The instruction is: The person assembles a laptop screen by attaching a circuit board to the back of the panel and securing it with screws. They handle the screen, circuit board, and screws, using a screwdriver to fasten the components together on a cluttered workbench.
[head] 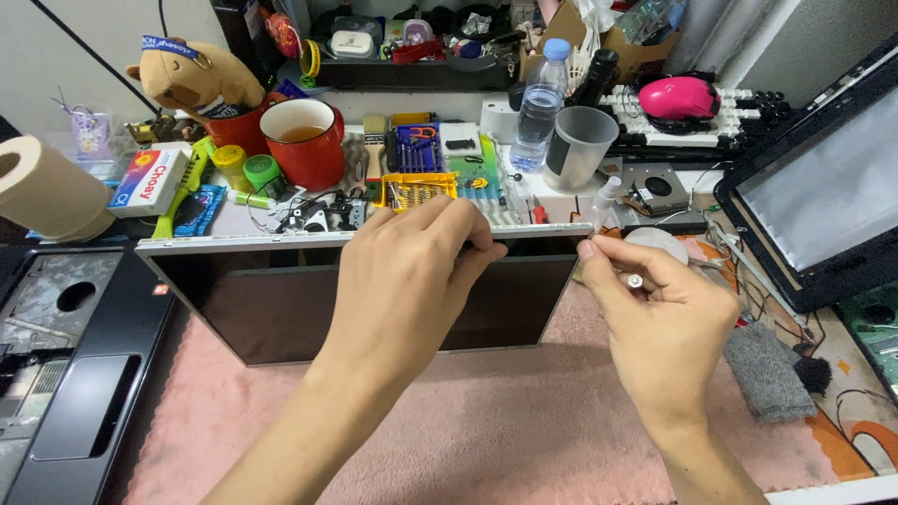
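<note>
Head view: a bare laptop screen panel [281,309] lies on a pink mat [486,421] on the counter, its long axis running left to right and its silver top edge on the far side. The left hand [407,281] reaches over the panel from the near side; its fingers [472,238] curl onto that top edge near the right end, pressed against the rim in a pinching hold. The right hand [659,313] hovers just beside the panel's top right corner, its grip closed on a small metal-tipped tool [635,280] (a screwdriver, probably, though too little shows to be sure), with the fingertips almost at the corner. So the panel lies to the left of the right hand and under the left, and the left hand is the one in contact.

Beyond the panel stand a red mug [307,142], a yellow bit set [418,190], a water bottle [541,108] and a grey cup [576,147]. A laptop base [75,374] sits at the left.
</note>
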